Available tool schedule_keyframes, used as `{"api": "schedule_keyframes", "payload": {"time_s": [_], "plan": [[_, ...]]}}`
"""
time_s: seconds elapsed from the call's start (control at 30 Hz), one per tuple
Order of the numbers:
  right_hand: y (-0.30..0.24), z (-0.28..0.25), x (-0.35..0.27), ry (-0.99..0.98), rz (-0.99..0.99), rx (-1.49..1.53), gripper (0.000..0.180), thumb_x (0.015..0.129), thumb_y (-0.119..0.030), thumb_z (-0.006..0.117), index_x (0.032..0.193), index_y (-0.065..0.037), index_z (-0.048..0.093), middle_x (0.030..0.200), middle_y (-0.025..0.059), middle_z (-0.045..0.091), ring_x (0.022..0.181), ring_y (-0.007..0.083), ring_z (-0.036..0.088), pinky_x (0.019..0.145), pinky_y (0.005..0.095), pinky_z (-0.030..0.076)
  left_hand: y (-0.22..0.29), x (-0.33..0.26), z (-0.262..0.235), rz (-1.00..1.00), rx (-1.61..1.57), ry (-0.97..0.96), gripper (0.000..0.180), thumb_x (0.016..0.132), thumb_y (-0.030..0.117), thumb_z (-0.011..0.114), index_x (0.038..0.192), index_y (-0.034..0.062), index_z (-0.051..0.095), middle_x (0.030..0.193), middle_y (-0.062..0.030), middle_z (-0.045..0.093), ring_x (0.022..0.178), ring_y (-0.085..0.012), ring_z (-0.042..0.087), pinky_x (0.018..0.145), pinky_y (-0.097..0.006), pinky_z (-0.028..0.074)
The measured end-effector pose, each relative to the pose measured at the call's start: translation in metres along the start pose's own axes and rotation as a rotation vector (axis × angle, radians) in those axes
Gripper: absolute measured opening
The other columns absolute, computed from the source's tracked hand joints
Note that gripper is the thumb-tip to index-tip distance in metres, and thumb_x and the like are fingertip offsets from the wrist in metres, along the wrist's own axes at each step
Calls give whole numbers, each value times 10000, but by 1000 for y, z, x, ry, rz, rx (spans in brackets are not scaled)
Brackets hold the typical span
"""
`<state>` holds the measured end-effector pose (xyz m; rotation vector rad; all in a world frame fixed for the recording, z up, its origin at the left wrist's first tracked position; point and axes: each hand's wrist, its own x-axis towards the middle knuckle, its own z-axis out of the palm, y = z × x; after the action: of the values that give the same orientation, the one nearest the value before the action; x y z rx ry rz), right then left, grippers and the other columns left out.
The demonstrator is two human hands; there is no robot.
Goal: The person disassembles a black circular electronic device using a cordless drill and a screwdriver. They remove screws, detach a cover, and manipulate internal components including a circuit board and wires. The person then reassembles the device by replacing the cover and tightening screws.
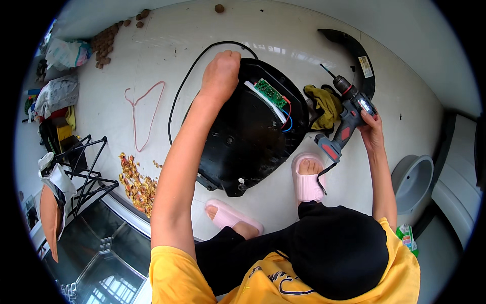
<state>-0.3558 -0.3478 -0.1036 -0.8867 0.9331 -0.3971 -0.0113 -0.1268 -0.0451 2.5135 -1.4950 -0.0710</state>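
Note:
A large black plastic housing (pixel 235 142) lies on the floor before me, with a green circuit board (pixel 270 92), a white strip (pixel 264 101) and red and blue wires (pixel 288 117) on its right part. At its far left edge my left hand (pixel 221 76) is closed, its fingertips bent down; what they grip, if anything, is hidden. A black cable (pixel 177 96) loops around that side. My right hand (pixel 372 130) grips a grey and black cordless drill (pixel 349 109) from the right. The drill's long bit points up and left, away from the housing.
Beside the drill lie a dark olive cloth (pixel 326 104) and a curved black part (pixel 362 55). A pink hanger (pixel 144 109), dried peel-like pieces (pixel 136 182) and a folding frame (pixel 88 175) are left. A grey basin (pixel 412 182) stands right. My pink slippers (pixel 230 214) are near the housing.

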Motion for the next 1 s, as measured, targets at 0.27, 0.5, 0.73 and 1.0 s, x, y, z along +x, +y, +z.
{"api": "schedule_keyframes", "payload": {"time_s": [0.27, 0.5, 0.73, 1.0], "plan": [[-3, 6, -13, 32, -15, -17, 551, 745, -194, 716, 1224, -65, 477, 1110, 65, 578, 1022, 178, 567, 888, 415, 467, -3, 2, -1, 36, 134, -80, 123, 802, 100, 587, 871, 19, 526, 883, -144, 578, 865, -333, 570, 724, -417, 495], [-8, 13, -19, 64, -42, -130, 656, 719, -260, 730, 1273, -56, 442, 1119, 70, 554, 997, 187, 574, 838, 367, 494, -5, 6, -6, -29, 71, -231, 131, 841, 128, 557, 885, 20, 499, 881, -150, 585, 871, -358, 562, 732, -452, 461], [-2, 20, -22, 93, -45, -114, 687, 702, -226, 757, 1276, -50, 423, 1101, 75, 565, 945, 177, 595, 706, 311, 503, -10, 9, -17, 62, -55, -209, 128, 811, 100, 570, 894, 35, 497, 878, -141, 583, 866, -354, 561, 706, -447, 456], [-1, 26, -25, 99, -45, -136, 630, 724, -236, 731, 1259, -63, 447, 1092, 56, 566, 945, 165, 586, 740, 313, 499, -7, 9, -6, 78, 164, -267, 126, 829, 111, 542, 880, 6, 496, 867, -147, 586, 862, -340, 564, 720, -437, 467]]}}
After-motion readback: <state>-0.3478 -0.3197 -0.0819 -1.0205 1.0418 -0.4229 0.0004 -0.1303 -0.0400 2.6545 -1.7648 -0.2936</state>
